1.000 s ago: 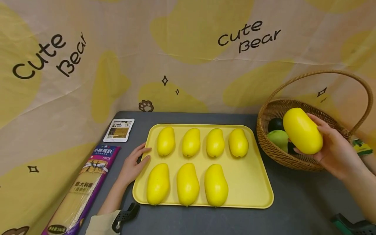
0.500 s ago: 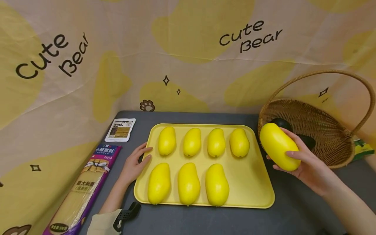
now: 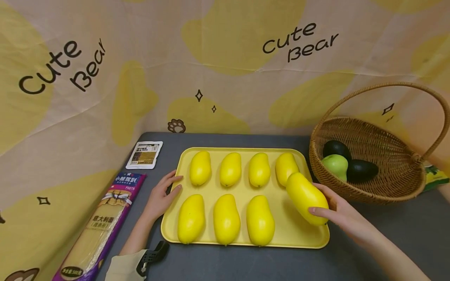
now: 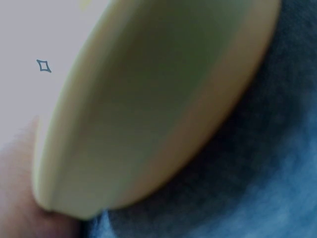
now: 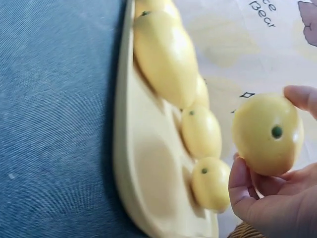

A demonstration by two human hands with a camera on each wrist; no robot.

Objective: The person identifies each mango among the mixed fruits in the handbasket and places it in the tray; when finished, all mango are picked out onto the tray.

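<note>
My right hand [image 3: 346,214] holds a yellow mango [image 3: 306,200] over the right part of a yellow tray [image 3: 288,236]. The right wrist view shows that mango [image 5: 262,136] end-on, its small green stem spot facing the camera, with fingers and thumb around it. On the tray, several similar mangoes [image 3: 260,221] lie in a back row and a front row. My left hand [image 3: 158,200] rests on the tray's left rim, fingers extended over the edge. In the left wrist view, the blurred tray [image 4: 138,109] fills the middle, with part of the hand [image 4: 20,193] at lower left.
A wicker basket [image 3: 404,187] with a tall handle stands at the right, containing a green apple [image 3: 334,166] and dark avocados [image 3: 363,171]. A pasta packet [image 3: 102,226] and a white packet [image 3: 144,155] lie left of the tray. A printed cloth hangs behind.
My right hand has carried the mango from over the basket leftward and toward me, to over the tray's right side. The left hand stays at the left rim.
</note>
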